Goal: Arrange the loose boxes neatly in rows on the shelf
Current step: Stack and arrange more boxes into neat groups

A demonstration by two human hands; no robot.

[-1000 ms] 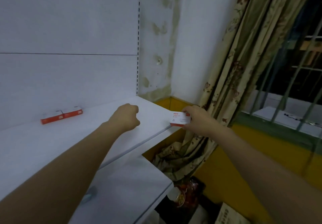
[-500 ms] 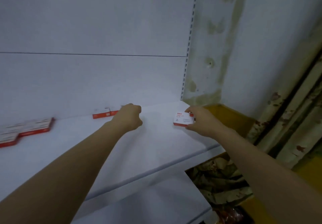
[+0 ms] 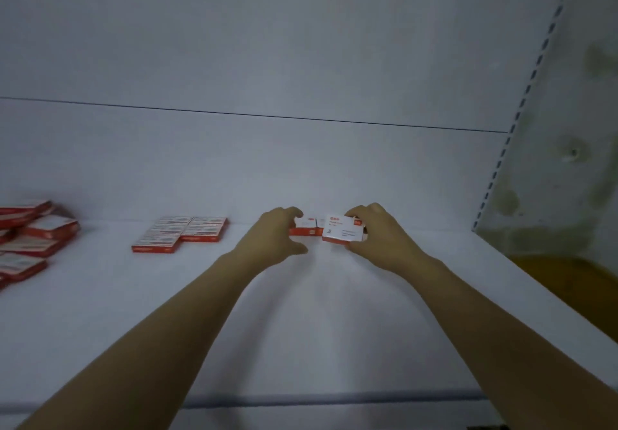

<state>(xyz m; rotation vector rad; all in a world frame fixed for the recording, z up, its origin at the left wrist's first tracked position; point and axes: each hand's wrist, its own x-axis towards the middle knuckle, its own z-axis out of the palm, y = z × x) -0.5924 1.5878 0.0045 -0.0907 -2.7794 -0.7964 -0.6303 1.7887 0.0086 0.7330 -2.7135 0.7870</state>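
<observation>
My right hand (image 3: pixel 378 234) holds a small white and red box (image 3: pixel 342 230) just above the white shelf (image 3: pixel 321 322), near the back wall. Right beside it, to the left, a second red and white box (image 3: pixel 306 227) lies flat on the shelf. My left hand (image 3: pixel 276 237) hovers at that box with fingers curled and apart, thumb below it; whether it touches the box is unclear. Several flat boxes (image 3: pixel 182 233) sit in a tidy block further left. A loose heap of boxes (image 3: pixel 30 239) lies at the far left.
The white back panel (image 3: pixel 267 61) rises behind the shelf. A perforated upright (image 3: pixel 521 105) and a stained wall (image 3: pixel 575 128) close the right end. A yellow surface (image 3: pixel 568 282) shows past the shelf's right edge.
The view has swung left, so the curtain is gone and the heap of boxes shows. My right hand carried its box to the back of the shelf, and my left hand opened beside the lying box.
</observation>
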